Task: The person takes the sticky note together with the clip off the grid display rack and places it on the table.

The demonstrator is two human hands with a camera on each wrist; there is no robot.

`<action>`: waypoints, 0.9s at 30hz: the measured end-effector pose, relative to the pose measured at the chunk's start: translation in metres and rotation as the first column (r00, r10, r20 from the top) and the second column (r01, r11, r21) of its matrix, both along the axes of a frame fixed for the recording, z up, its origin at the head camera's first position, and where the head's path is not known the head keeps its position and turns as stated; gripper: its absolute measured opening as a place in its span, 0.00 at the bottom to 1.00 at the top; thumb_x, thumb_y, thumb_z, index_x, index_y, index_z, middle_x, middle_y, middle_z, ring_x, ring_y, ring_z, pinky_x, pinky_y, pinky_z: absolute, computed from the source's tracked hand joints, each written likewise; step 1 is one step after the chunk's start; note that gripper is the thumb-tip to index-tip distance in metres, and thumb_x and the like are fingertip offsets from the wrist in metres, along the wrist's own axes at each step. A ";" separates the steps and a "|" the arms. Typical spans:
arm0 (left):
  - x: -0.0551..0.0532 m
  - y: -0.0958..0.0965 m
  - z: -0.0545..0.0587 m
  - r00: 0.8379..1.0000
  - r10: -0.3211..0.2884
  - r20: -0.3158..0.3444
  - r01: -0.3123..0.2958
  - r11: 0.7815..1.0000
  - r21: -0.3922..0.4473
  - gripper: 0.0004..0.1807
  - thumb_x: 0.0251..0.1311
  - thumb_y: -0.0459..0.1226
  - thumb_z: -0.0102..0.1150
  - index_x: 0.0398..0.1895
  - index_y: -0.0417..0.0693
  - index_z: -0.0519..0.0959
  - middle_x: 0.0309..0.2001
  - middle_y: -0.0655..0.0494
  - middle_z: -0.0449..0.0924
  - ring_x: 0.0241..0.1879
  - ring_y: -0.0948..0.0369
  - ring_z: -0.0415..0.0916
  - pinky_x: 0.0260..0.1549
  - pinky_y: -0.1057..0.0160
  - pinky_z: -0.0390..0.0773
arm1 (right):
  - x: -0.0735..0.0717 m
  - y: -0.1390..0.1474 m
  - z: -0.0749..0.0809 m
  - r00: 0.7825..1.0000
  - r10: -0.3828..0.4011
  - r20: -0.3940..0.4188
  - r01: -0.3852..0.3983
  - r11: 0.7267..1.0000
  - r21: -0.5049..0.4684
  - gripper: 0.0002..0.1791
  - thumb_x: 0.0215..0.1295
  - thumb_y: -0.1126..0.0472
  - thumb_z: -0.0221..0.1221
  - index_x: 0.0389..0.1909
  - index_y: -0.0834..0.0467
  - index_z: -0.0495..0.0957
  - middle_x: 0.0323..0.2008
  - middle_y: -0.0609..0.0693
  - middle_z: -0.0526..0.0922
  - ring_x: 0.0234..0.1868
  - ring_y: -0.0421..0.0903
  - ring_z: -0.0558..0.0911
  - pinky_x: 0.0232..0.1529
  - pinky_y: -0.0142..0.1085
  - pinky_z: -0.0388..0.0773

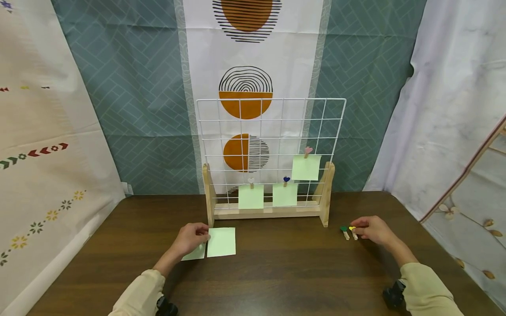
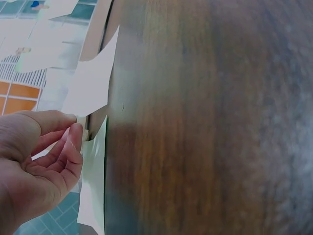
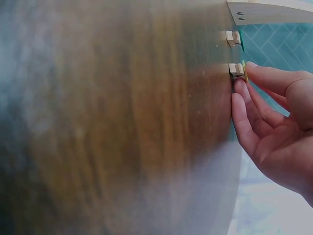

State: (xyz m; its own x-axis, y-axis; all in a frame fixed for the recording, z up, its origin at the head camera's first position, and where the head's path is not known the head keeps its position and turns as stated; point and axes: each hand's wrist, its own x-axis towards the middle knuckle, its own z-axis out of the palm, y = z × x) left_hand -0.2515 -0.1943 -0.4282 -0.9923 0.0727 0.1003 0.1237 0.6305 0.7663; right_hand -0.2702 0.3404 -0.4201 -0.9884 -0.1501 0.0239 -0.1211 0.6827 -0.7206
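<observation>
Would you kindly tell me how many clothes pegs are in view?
5: pink peg, white peg and blue peg on the rack; green peg on the table; yellow peg pinched by the right hand.

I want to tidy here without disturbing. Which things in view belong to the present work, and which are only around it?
Seem part of the work:
right paper, pinched by the left hand
left paper
yellow clip, pinched by the right hand
green clip
rack, with three clipped papers

Only around:
back curtain
flowered cloth, left
white curtain, right
</observation>
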 end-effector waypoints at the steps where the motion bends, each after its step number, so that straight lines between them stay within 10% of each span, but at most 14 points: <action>1: 0.000 0.000 0.000 1.000 -0.004 -0.001 0.004 1.000 -0.001 0.09 0.54 0.25 0.64 0.40 0.31 0.82 0.30 0.52 0.81 0.32 0.57 0.76 0.29 0.62 0.75 | 0.000 0.001 0.000 1.000 0.006 0.000 -0.006 1.000 -0.004 0.14 0.62 0.68 0.61 0.45 0.75 0.78 0.38 0.60 0.82 0.33 0.47 0.81 0.32 0.36 0.80; 27: 0.002 -0.008 0.007 0.995 -0.043 -0.087 0.039 0.998 -0.047 0.08 0.57 0.25 0.60 0.40 0.33 0.82 0.39 0.43 0.83 0.41 0.48 0.80 0.35 0.54 0.79 | 0.000 0.006 0.005 1.000 -0.010 -0.006 0.011 1.000 0.012 0.18 0.67 0.65 0.58 0.48 0.77 0.75 0.43 0.66 0.81 0.39 0.52 0.81 0.33 0.37 0.80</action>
State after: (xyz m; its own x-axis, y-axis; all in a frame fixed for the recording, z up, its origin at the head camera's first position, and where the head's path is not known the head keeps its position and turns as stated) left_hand -0.2491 -0.2027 -0.4209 -0.9759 0.1199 0.1823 0.2157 0.6571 0.7223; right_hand -0.2700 0.3463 -0.4155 -0.9898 -0.1400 0.0276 -0.1178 0.6924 -0.7118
